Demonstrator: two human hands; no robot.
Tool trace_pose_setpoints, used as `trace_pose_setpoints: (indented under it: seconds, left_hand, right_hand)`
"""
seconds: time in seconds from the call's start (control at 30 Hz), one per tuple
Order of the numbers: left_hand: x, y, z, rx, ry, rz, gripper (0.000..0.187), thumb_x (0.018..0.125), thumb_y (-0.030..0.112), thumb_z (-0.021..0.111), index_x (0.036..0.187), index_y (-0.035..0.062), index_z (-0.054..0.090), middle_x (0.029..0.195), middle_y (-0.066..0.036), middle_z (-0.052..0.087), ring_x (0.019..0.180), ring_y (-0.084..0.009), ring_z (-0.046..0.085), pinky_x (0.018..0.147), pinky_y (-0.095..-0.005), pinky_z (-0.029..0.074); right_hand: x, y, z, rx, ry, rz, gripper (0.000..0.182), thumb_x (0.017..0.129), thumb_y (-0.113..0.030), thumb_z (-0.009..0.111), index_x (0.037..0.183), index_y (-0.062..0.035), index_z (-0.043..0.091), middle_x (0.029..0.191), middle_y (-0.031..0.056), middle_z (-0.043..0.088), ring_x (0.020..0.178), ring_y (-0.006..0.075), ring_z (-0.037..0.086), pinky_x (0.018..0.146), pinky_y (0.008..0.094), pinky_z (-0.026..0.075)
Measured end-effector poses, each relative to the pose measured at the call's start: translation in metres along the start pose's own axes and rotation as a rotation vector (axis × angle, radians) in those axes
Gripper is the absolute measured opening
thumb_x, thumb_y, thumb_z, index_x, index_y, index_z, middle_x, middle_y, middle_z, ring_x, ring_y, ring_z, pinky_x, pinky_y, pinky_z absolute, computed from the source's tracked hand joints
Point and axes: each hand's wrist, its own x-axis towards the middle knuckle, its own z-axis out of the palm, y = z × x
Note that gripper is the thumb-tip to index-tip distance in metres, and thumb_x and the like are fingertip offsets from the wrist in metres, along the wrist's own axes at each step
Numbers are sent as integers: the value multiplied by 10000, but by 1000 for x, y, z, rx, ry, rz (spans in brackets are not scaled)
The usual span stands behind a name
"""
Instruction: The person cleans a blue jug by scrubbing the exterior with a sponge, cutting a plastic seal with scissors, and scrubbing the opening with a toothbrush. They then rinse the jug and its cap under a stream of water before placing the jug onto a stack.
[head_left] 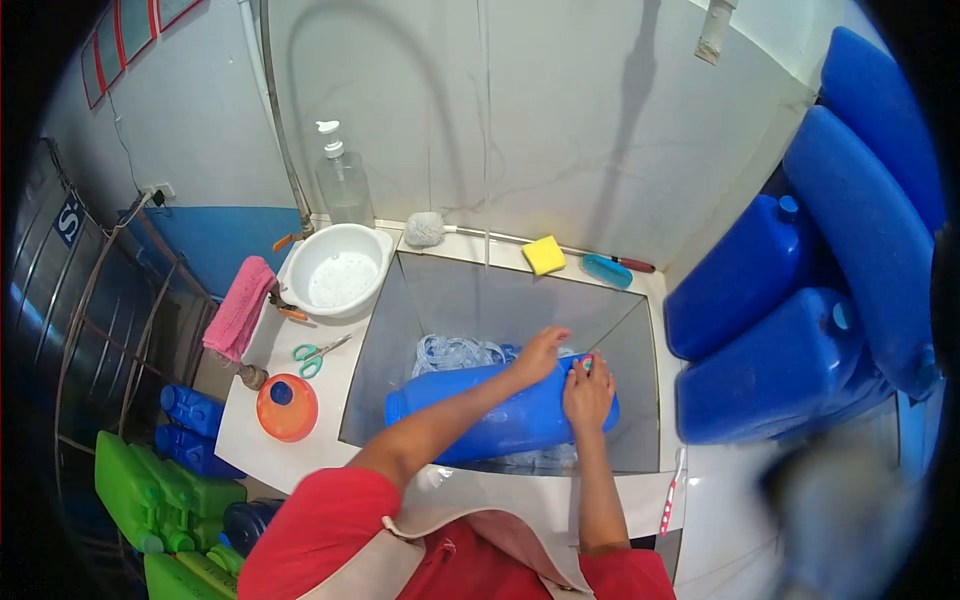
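Observation:
A blue jerrycan (500, 425) lies on its side in the grey sink (385, 345), its neck toward the left. My left hand (540, 358) is just above the can's far right edge, fingers stretched to the right and holding nothing I can see. On the right end of the can, my right hand (588, 395) is closed over the far edge. A tiny green and red thing shows at its fingertips, too small to name. Behind the can, clear crumpled plastic or water (450, 352) partly shows in the sink.
Left of the sink are a white basin (345, 270), green-handled scissors (318, 354), an orange round container (287, 407) and a pink towel (240, 308). A yellow sponge (543, 256) and blue brush (607, 271) lie behind. Blue jerrycans (770, 370) stand right; a toothbrush (671, 495) lies nearer.

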Motion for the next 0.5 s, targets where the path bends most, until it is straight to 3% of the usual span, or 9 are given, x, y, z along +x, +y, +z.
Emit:
trace_pose_setpoints:
  seconds: [0.1,0.13,0.17,0.23,0.27,0.33,0.4,0.43,0.5]
  left_hand:
    - [-26,6,-112,306,-61,2,518,617,-144,384,1081,4,559,1038,-180,574,1015,-319,547,916,-372,418]
    - [-43,2,-151,434,-27,-20,512,619,-149,385,1074,1,568,1037,-183,579,1017,-322,548,914,-376,422]
    - [-62,-17,-184,587,-30,-222,503,619,-129,417,1079,-1,573,1048,-191,580,1031,-331,545,914,-382,425]
    - [-95,-22,-237,727,-322,-548,483,661,-49,528,1141,-2,550,1153,-212,551,1108,-340,511,956,-385,406]
    - [-119,-48,-246,803,-487,-671,483,680,-18,568,1162,-5,538,1191,-215,537,1141,-337,495,974,-380,396]
    - [-154,-45,-227,845,-751,-543,512,706,37,637,1202,-2,514,1237,-213,514,1174,-314,479,998,-379,376]
    - [-168,-52,-197,362,-560,-393,544,717,96,681,1222,9,502,1180,-184,566,1112,-270,534,961,-363,410]
    - [-163,-61,-190,362,-556,-390,544,717,96,681,1222,9,502,1180,-184,566,1112,-270,534,961,-363,410]
    - [-151,-81,-178,214,-385,-656,550,724,176,690,1223,40,506,1068,-161,624,987,-295,598,870,-361,458]
  right_hand:
    - [15,25,14,-89,-59,21,334,851,-256,491,1126,-129,632,1348,169,415,1217,325,419,1017,437,307]
    - [21,37,17,-73,-58,31,330,858,-269,467,1106,-151,651,1352,152,420,1217,311,424,1018,428,306]
    - [28,49,19,-71,-62,37,330,858,-269,467,1106,-151,651,1352,152,420,1217,311,424,1018,428,306]
    - [40,72,24,1,-159,123,342,871,-279,435,1119,-170,644,1359,152,410,1214,303,431,1016,419,315]
    - [47,83,27,3,-164,125,342,871,-279,435,1119,-170,644,1359,152,410,1214,303,431,1016,419,315]
    - [61,102,34,66,-264,200,362,886,-312,405,1119,-166,641,1358,155,408,1198,315,446,1010,410,329]
    - [71,114,39,81,-307,245,372,889,-327,394,1116,-167,641,1364,154,399,1188,321,455,1006,406,336]
    - [76,119,41,90,-351,294,384,892,-343,383,1114,-167,642,1371,153,391,1177,328,463,1002,402,343]
    - [80,127,47,83,-337,301,395,893,-343,374,1110,-146,638,1354,167,407,1167,337,470,1001,402,344]
